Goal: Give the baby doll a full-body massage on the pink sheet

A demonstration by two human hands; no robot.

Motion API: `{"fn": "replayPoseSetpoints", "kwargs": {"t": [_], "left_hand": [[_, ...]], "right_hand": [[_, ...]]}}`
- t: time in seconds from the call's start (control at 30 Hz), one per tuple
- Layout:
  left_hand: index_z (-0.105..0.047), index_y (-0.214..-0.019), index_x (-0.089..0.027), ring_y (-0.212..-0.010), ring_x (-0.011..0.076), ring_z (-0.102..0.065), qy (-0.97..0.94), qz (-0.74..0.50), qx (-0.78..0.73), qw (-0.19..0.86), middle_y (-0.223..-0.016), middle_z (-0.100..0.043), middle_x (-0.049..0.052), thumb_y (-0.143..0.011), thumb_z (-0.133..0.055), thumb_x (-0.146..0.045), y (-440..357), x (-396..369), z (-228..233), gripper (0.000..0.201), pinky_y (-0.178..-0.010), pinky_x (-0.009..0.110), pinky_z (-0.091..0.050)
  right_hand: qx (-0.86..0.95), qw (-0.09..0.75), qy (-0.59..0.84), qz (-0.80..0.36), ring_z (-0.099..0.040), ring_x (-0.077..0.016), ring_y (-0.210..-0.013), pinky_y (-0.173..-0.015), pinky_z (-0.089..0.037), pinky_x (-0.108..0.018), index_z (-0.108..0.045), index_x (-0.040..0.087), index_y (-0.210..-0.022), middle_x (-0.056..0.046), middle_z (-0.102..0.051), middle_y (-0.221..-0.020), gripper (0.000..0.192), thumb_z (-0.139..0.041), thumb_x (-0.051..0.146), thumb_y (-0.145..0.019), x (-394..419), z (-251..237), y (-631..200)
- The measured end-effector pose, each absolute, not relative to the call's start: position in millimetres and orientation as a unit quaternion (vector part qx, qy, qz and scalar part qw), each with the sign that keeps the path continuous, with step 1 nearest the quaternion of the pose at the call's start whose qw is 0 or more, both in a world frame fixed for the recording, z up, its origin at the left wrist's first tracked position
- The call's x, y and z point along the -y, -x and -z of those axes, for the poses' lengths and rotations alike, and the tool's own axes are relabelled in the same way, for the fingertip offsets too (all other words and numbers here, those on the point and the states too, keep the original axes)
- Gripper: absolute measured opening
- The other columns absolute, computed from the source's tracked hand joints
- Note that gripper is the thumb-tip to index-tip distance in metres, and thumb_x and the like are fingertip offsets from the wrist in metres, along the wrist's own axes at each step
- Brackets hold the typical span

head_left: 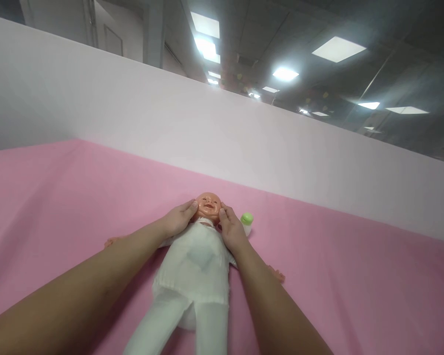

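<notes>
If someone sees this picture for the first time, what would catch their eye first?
Probably the doll, dressed in white, lying face up on the pink surface. The left hand and right hand touch opposite sides of its head. Beside the right hand, a green-topped container also stands out.

Glossy plastic doll head (209,205), cloth outfit (194,276)

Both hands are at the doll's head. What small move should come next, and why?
Perhaps a light, even outward stroke: the left hand and right hand touch opposite sides of the doll's head, which lies face up on the pink surface.
</notes>
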State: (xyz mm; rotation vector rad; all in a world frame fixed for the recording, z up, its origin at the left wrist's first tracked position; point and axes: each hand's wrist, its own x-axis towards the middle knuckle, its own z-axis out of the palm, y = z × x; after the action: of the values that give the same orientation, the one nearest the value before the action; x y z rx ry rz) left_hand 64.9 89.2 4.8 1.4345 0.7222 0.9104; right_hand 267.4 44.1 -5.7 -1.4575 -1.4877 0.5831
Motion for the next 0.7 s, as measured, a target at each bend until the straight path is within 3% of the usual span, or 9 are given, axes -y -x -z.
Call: {"fn": "replayPoseSetpoints", "kwargs": {"t": [0.13,0.23,0.43,0.7], "left_hand": [[-0.061,-0.138,-0.024,-0.123,0.0364,-0.063,-0.666,-0.375,-0.354,0.54,-0.133,-0.07,0.012,-0.077,-0.073,-0.065,-63.6,-83.4,-10.2,0.074,-0.103,0.046,-0.049],[-0.063,-0.136,-0.024,-0.121,0.0378,-0.064,-0.681,-0.378,-0.385,0.494,-0.129,-0.072,0.011,-0.075,-0.076,-0.061,-65.6,-81.5,-10.4,0.073,-0.101,0.046,-0.05],[-0.065,-0.131,-0.025,-0.121,0.0378,-0.064,-0.686,-0.381,-0.384,0.486,-0.128,-0.073,0.01,-0.076,-0.074,-0.062,-66.4,-82.3,-9.7,0.067,-0.103,0.046,-0.049],[-0.063,-0.136,-0.024,-0.12,0.0351,-0.066,-0.614,-0.392,-0.317,0.607,-0.131,-0.071,0.011,-0.08,-0.074,-0.061,-65.1,-84.5,-5.1,0.068,-0.104,0.048,-0.05]], "right_hand": [[0.604,0.418,0.642,-0.22,-0.063,-0.0304,-0.123,-0.107,-0.045,-0.046,-0.046,0.024,-0.149,-0.012,-0.066,-0.136,0.078,-0.064,0.067,-0.087,-37.6,-4.5,-260.1],[0.603,0.388,0.665,-0.21,-0.067,-0.0323,-0.113,-0.1,-0.049,-0.047,-0.045,0.022,-0.147,-0.013,-0.07,-0.127,0.086,-0.071,0.069,-0.08,-33.7,-11.1,-254.9],[0.606,0.388,0.663,-0.206,-0.067,-0.0314,-0.116,-0.1,-0.049,-0.045,-0.046,0.023,-0.146,-0.012,-0.07,-0.127,0.076,-0.068,0.062,-0.085,-33.1,-11.6,-255.3],[0.621,0.428,0.613,-0.236,-0.064,-0.0269,-0.121,-0.106,-0.047,-0.044,-0.05,0.025,-0.141,-0.009,-0.068,-0.132,0.057,-0.059,0.055,-0.094,-41.3,-0.8,-266.3]]}}
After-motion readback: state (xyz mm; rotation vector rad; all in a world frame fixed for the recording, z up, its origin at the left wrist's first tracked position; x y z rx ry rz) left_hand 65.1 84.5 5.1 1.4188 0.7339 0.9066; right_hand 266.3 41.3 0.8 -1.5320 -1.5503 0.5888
